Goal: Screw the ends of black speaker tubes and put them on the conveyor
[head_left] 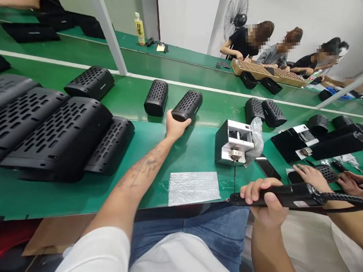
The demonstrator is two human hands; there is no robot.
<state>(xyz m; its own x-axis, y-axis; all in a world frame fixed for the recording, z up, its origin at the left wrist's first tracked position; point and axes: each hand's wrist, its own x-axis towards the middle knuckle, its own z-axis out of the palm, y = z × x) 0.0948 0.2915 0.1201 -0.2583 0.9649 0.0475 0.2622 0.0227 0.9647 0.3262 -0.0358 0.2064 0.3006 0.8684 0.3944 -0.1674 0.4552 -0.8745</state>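
My left hand (pixel 177 127) reaches far across the bench, fingers wrapped round the near end of a black casing with slotted holes (pixel 188 103). Just left of it stands a similar black casing (pixel 156 97), apart from my hand. Close to my body, my right hand (pixel 265 194) grips a black electric screwdriver (pixel 297 195). The screwdriver lies nearly level, its tip pointing left past the bench's front edge and its cable running off to the right. Between my hands, a silvery wrapped pad (pixel 194 187) lies flat near the edge.
A screw feeder (pixel 236 143) stands right of centre, with a plastic bag against it and a phone (pixel 267 168) beside it. Large slotted casings (pixel 56 138) crowd the left. A co-worker's hands (pixel 316 177) are close on my right. A metal post (pixel 111 38) rises beyond the bench.
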